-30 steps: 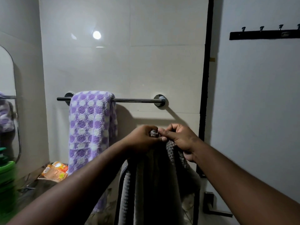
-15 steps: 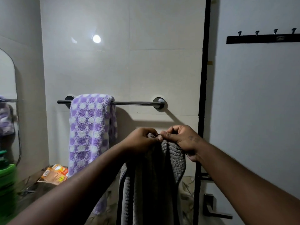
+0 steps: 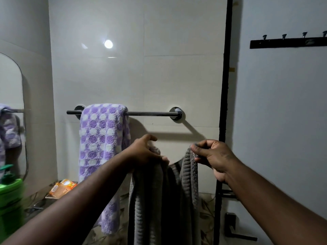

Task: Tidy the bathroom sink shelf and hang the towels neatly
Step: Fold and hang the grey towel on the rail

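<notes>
I hold a grey ribbed towel (image 3: 159, 200) up in front of me, below the chrome towel rail (image 3: 152, 113). My left hand (image 3: 143, 152) grips one part of its top edge, and my right hand (image 3: 214, 156) pinches another corner further right. The towel's top edge sags between the two hands and the rest hangs down out of the frame. A purple and white dotted towel (image 3: 102, 147) is draped over the left part of the rail. The right part of the rail is bare.
A mirror (image 3: 10, 112) is on the left wall, with a green bottle (image 3: 8, 191) below it. An orange packet (image 3: 62, 188) lies on the counter. A black hook rack (image 3: 288, 43) is on the right wall beyond a dark door frame (image 3: 224, 103).
My hands were together at the towel's top; they have moved apart, the right one going rightwards, spreading the grey towel's upper edge.
</notes>
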The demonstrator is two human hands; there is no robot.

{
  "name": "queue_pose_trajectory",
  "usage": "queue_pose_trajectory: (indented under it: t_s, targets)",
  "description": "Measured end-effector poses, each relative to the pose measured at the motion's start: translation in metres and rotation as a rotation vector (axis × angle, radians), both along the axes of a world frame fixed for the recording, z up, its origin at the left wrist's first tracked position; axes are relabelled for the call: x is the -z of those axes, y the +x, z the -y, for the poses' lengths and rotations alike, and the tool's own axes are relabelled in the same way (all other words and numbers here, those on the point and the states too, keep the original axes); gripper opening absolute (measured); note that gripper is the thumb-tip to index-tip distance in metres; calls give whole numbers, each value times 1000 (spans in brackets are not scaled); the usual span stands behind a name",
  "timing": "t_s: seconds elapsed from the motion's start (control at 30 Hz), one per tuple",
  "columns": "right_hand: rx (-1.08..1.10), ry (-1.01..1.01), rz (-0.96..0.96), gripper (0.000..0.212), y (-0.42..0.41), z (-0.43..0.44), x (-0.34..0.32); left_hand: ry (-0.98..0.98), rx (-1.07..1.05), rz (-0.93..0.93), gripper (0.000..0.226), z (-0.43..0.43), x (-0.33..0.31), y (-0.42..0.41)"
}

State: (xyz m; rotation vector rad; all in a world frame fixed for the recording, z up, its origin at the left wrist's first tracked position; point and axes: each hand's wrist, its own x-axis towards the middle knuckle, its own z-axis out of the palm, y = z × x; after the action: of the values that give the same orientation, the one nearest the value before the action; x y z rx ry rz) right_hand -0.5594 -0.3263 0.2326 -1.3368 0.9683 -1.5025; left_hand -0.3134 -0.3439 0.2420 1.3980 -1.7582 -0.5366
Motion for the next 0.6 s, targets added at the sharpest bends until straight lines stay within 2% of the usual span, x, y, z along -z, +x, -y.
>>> queue_pose_trajectory:
  t_s: [0.1, 0.23, 0.33, 0.4, 0.47, 0.6]
  targets:
    - [-165, 20, -90, 15, 11, -10, 2, -49, -10, -40, 57, -5, -15, -8]
    - [-459, 73, -108, 17, 37, -18, 10, 60, 199, -264, 45, -10, -17, -39]
    - [-513, 88, -56, 26, 47, -15, 16, 81, 263, -390, 35, -17, -15, -51]
    - [-453, 77, -22, 21, 45, -12, 17, 66, 268, -327, 37, -16, -15, -45]
    - [-388, 51, -26, 13, 39, -10, 16, 32, 201, -145, 35, -15, -13, -31]
    - [-256, 31, -10, 22, 24, -1, 16, 111, 154, -44, 22, -17, -9, -4]
